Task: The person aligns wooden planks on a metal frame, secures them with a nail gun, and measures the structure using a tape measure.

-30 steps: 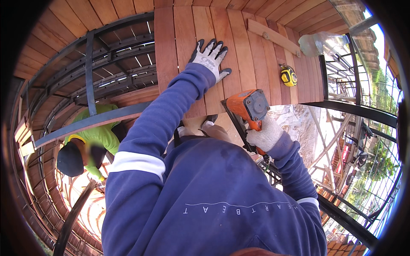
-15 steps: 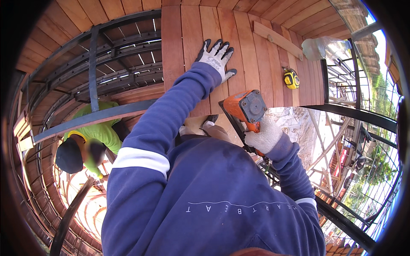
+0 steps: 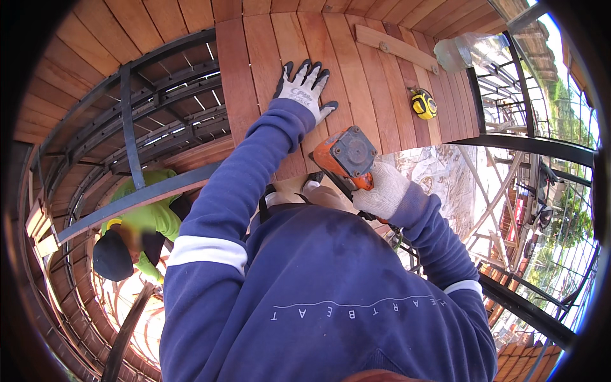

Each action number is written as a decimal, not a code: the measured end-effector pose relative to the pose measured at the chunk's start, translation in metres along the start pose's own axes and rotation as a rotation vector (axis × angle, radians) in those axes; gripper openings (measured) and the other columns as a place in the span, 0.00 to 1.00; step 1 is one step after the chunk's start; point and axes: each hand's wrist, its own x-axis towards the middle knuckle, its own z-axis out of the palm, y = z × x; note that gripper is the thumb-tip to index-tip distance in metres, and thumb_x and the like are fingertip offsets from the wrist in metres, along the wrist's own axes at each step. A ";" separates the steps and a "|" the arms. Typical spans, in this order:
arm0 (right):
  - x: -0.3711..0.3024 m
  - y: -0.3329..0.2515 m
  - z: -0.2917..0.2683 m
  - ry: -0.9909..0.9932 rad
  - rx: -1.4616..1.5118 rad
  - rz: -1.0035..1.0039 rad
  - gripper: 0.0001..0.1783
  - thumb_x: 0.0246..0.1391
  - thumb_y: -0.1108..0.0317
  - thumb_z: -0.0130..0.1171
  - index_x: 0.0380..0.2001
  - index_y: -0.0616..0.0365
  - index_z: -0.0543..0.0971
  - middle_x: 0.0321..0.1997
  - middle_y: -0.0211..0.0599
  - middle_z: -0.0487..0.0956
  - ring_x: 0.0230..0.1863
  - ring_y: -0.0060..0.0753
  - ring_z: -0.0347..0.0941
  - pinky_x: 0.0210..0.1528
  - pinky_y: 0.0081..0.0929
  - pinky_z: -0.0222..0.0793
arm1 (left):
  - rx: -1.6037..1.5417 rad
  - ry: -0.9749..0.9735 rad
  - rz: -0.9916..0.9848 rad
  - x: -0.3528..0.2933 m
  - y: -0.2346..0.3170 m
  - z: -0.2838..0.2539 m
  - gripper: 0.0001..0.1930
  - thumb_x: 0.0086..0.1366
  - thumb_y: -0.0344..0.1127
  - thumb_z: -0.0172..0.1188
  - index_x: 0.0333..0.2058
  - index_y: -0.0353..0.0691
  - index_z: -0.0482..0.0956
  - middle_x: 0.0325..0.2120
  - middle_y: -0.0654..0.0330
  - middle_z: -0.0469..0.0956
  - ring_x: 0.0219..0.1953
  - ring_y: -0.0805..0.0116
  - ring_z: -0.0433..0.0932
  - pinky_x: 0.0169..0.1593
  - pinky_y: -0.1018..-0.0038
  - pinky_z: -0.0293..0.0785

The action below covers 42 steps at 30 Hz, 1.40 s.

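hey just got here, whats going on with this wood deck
Someone in a blue sweatshirt has their gloved left hand flat on the wooden planks, fingers spread. Their gloved right hand grips an orange power tool, which looks like a nail gun, by the planks' near edge; whether it touches them is unclear. A yellow tape measure and a short wood strip lie on the planks. Another person in a lime-green top is at lower left.
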 end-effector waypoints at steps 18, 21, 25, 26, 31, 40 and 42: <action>-0.013 0.011 0.012 0.080 0.100 -0.023 0.19 0.47 0.66 0.63 0.42 0.64 0.79 0.22 0.40 0.79 0.19 0.27 0.76 0.24 0.28 0.72 | -0.119 0.078 0.017 -0.013 -0.028 -0.001 0.41 0.69 0.63 0.47 0.73 0.45 0.52 0.74 0.56 0.51 0.76 0.56 0.45 0.76 0.55 0.35; -0.010 0.002 0.014 0.035 0.079 -0.021 0.19 0.46 0.67 0.63 0.42 0.65 0.78 0.24 0.43 0.80 0.22 0.30 0.77 0.28 0.29 0.73 | -0.022 0.065 -0.022 -0.023 -0.045 0.001 0.40 0.70 0.62 0.45 0.72 0.45 0.53 0.74 0.56 0.52 0.76 0.56 0.46 0.76 0.55 0.36; -0.005 -0.014 0.010 -0.054 0.046 0.095 0.22 0.42 0.68 0.64 0.43 0.66 0.77 0.28 0.41 0.80 0.29 0.31 0.77 0.36 0.30 0.73 | 0.033 0.070 -0.025 -0.029 -0.050 0.003 0.39 0.71 0.62 0.42 0.72 0.45 0.53 0.74 0.57 0.51 0.76 0.57 0.46 0.76 0.54 0.35; -0.004 -0.013 0.011 -0.059 0.074 0.067 0.22 0.42 0.68 0.64 0.43 0.66 0.77 0.29 0.41 0.80 0.30 0.31 0.77 0.37 0.30 0.73 | 0.031 0.080 -0.023 -0.030 -0.051 0.004 0.39 0.71 0.62 0.41 0.72 0.45 0.53 0.74 0.57 0.51 0.76 0.57 0.46 0.76 0.53 0.35; 0.001 -0.013 0.011 -0.048 0.038 0.053 0.19 0.45 0.65 0.63 0.39 0.66 0.79 0.27 0.46 0.81 0.30 0.34 0.80 0.36 0.31 0.75 | 0.035 0.111 -0.018 -0.031 -0.051 0.006 0.39 0.71 0.63 0.40 0.72 0.45 0.53 0.74 0.57 0.51 0.76 0.57 0.46 0.76 0.53 0.35; 0.007 -0.010 0.014 -0.052 0.044 -0.019 0.20 0.41 0.68 0.63 0.40 0.66 0.77 0.23 0.40 0.77 0.25 0.31 0.73 0.31 0.32 0.72 | 0.027 0.104 -0.021 -0.031 -0.050 0.003 0.39 0.71 0.63 0.40 0.73 0.46 0.53 0.74 0.57 0.50 0.76 0.58 0.46 0.76 0.54 0.34; 0.007 -0.013 0.014 -0.041 0.035 0.000 0.19 0.41 0.67 0.63 0.37 0.66 0.77 0.20 0.38 0.75 0.21 0.30 0.72 0.28 0.31 0.70 | 0.019 0.102 -0.022 -0.031 -0.050 0.002 0.39 0.71 0.63 0.40 0.73 0.46 0.52 0.74 0.57 0.50 0.76 0.58 0.46 0.76 0.54 0.34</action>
